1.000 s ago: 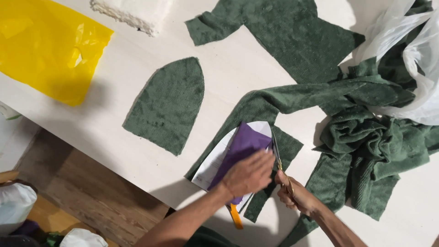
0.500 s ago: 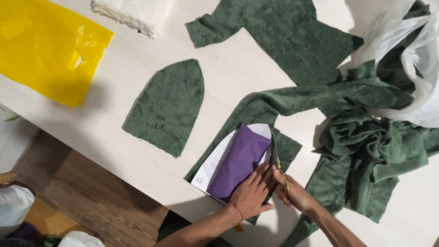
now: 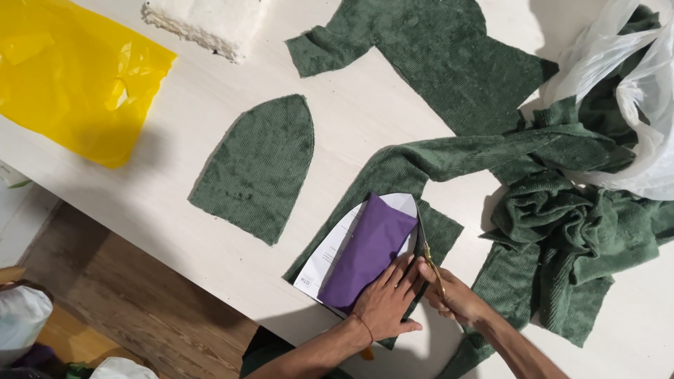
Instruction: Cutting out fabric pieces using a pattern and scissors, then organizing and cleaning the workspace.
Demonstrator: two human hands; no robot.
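The right hand (image 3: 455, 298) is closed around scissors (image 3: 427, 254), whose handles it hides; the blades run along a white paper pattern (image 3: 335, 245). The left hand (image 3: 385, 300) lies spread, pressing one purple piece (image 3: 366, 251) onto green cloth (image 3: 449, 158) near the bench (image 3: 168, 203) edge. One cut green piece (image 3: 260, 168) lies apart; one yellow bag (image 3: 70, 74) and one clear bag (image 3: 632, 91) are cropped.

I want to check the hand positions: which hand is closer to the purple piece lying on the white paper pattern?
Left. The left hand presses flat on the lower end of the purple piece. The right hand is beside it, holding scissors along the pattern's right edge.
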